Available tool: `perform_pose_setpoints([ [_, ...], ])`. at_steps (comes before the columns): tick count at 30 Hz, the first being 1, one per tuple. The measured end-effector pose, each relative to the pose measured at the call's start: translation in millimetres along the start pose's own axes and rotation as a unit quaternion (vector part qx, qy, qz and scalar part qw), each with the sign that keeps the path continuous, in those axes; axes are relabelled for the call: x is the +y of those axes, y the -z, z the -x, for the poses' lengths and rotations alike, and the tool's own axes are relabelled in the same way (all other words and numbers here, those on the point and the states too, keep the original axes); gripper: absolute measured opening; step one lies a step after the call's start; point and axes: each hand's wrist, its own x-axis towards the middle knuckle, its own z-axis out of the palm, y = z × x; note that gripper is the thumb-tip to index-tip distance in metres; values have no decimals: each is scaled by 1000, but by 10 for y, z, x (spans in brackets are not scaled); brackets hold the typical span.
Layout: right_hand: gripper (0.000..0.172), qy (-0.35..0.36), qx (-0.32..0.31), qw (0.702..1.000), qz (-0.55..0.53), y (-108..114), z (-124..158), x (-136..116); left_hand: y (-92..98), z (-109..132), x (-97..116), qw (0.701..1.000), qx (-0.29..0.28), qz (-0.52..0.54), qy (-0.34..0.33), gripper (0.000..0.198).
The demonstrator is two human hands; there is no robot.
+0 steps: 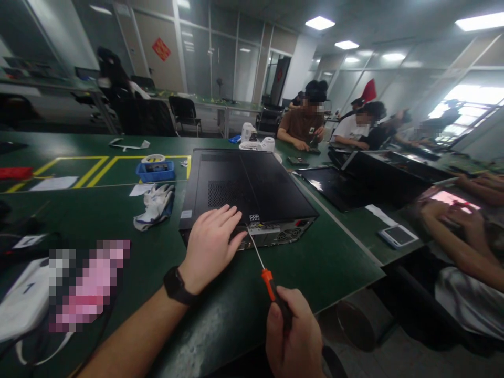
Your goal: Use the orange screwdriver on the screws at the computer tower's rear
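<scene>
A black desktop computer case (252,184) lies flat on the green table (118,220), its rear panel facing me. My left hand (212,244) rests flat on the case's near corner, fingers stretched out, a black watch on the wrist. My right hand (293,336) is closed around the black handle of an orange-necked screwdriver (264,265). The thin shaft points up and away, and its tip meets the upper edge of the rear panel just right of my left fingertips.
White work gloves (155,206) lie left of the case, behind them a blue tray (156,170) and yellow floor-style tape lines. Another open black case (354,178) sits to the right. Several people sit at the far and right sides; a phone (397,236) lies near one person's arm.
</scene>
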Motion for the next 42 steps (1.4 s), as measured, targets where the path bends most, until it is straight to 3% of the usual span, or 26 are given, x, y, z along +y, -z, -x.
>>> perform_pose_setpoints([
  [4, 29, -22, -10, 999, 21, 30, -7, 6, -78, 23, 35, 999, 46, -28, -3, 28],
  [7, 28, -44, 20, 998, 34, 5, -3, -6, -107, 30, 30, 998, 57, -34, -2, 26],
  [13, 6, -46, 24, 999, -15, -60, -41, -26, -131, 37, 9, 997, 61, -40, -4, 27],
  [19, 22, -56, 39, 998, 17, -51, 41, -38, -138, 39, 7, 997, 66, -44, -8, 25],
  [22, 19, -72, 57, 996, -20, -85, 59, -76, -145, 41, 8, 997, 68, -47, -10, 26],
  [27, 12, -37, 76, 996, -20, -134, 21, -67, -157, 43, 3, 996, 71, -49, -10, 25],
  [35, 16, -67, 81, 993, -57, -139, 34, -96, -143, 43, 8, 997, 66, -47, -9, 25],
  [38, 11, -56, 82, 995, -13, -121, -5, -78, -144, 43, 8, 997, 66, -46, -9, 25],
  [42, 17, -56, 55, 997, 22, -59, -32, -37, -158, 50, -9, 997, 63, -49, -7, 26],
])
